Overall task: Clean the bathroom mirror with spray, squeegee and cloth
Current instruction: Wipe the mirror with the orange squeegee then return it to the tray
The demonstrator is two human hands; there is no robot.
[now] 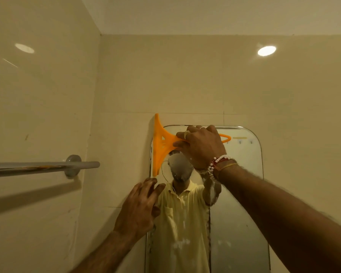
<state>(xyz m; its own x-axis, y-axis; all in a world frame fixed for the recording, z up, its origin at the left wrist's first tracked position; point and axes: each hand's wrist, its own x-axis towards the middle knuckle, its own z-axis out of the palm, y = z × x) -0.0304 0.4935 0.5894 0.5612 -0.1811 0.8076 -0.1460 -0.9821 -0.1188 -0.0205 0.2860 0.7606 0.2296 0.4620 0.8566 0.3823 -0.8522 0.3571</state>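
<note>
A tall mirror (238, 203) with rounded corners hangs on the beige tiled wall, with white smears and spots on its glass. My right hand (202, 146) grips the handle of an orange squeegee (160, 143). Its blade stands upright along the mirror's top left edge, reaching above the corner. My left hand (140, 207) rests flat with fingers spread against the mirror's left edge, below the squeegee. A person in a yellow shirt is reflected in the glass. No spray bottle or cloth is in view.
A chrome towel bar (43, 167) juts out from the left wall at about squeegee height. Beige tiled walls meet in a corner to the left of the mirror. A round light glare (266, 50) shows on the wall at upper right.
</note>
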